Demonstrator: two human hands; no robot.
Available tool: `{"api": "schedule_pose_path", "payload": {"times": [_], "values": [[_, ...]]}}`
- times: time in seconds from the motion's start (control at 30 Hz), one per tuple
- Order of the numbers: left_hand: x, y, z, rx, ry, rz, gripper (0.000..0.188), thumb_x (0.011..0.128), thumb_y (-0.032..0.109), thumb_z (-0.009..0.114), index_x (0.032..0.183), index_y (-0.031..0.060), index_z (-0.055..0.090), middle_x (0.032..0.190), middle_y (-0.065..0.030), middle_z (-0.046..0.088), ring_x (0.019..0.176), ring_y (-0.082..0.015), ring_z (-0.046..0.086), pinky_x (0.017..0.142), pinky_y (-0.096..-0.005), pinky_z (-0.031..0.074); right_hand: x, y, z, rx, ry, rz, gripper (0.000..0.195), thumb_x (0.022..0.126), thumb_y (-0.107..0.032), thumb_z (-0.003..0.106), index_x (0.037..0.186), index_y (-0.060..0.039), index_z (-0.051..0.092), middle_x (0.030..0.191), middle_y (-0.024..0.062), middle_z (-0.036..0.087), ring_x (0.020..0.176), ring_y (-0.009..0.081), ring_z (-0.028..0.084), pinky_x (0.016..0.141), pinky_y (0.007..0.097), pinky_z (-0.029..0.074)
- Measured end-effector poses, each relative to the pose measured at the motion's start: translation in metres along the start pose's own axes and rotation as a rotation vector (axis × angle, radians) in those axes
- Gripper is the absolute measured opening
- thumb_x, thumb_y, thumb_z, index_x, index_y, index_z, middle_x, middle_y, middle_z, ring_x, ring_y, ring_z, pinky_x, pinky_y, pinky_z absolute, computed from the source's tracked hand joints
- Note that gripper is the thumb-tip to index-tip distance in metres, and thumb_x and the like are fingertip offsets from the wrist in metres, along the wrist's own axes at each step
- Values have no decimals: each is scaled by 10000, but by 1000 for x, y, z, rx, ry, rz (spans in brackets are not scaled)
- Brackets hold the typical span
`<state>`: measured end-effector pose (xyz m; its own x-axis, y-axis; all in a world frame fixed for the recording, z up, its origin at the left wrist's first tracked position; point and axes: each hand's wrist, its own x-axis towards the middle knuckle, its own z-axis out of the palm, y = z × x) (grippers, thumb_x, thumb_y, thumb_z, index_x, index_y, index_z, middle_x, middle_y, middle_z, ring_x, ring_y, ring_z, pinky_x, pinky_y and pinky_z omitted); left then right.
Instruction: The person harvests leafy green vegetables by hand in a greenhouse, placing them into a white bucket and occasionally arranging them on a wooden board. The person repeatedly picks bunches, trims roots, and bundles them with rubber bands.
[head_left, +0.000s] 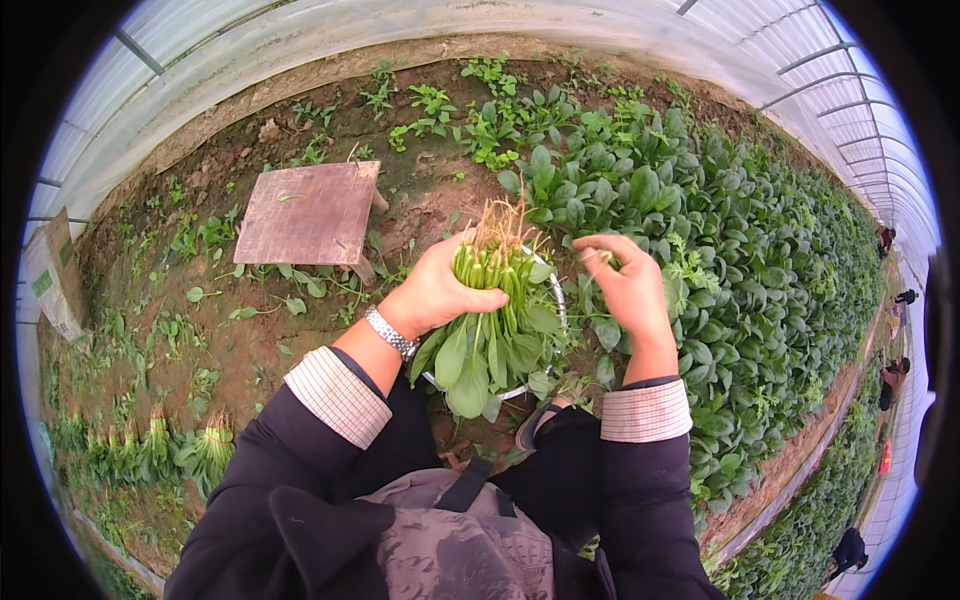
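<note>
My left hand, with a metal watch on its wrist, grips a thick bunch of spinach. The thin pale roots point up and away from me, and the broad leaves hang toward my lap. To the right of the bunch, my right hand has its fingers curled around a small green stem, which is mostly hidden. Under the bunch shows the pale rim of a round container; leaves cover what is inside it.
A low wooden stool stands ahead on the left. Tied spinach bundles stand on the soil at lower left. A dense bed of growing spinach fills the right. Plastic greenhouse sheeting encloses the plot. Several people are along the far right.
</note>
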<state>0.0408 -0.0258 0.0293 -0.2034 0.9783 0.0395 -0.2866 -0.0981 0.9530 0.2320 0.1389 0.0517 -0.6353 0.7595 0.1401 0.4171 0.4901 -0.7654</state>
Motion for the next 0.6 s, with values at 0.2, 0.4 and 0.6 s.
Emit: {"api": "schedule_pose_path", "payload": {"times": [0.2,0.4,0.6], "values": [[-4,1,-7,154,6,24,561,703,-9,756,1218,6,535,1088,-18,619,976,-92,573,896,-270,463,5,2,12,-54,247,-108,128,941,-175,577,993,-79,644,832,-19,641,702,51,509,624,212,425],[-5,5,0,34,18,6,565,701,-20,759,1218,-1,534,1084,-14,618,970,-98,577,884,-269,467,-7,-25,63,272,29,-103,360,973,-340,491,1096,-17,595,1009,130,594,873,198,585,765,308,471],[-7,2,8,-131,68,-20,510,714,-50,724,1191,2,551,1087,-42,634,975,-135,612,861,-287,494,-14,-43,98,695,-8,-167,492,1010,-403,367,1165,31,540,1122,129,537,1060,220,521,944,318,396]]}}
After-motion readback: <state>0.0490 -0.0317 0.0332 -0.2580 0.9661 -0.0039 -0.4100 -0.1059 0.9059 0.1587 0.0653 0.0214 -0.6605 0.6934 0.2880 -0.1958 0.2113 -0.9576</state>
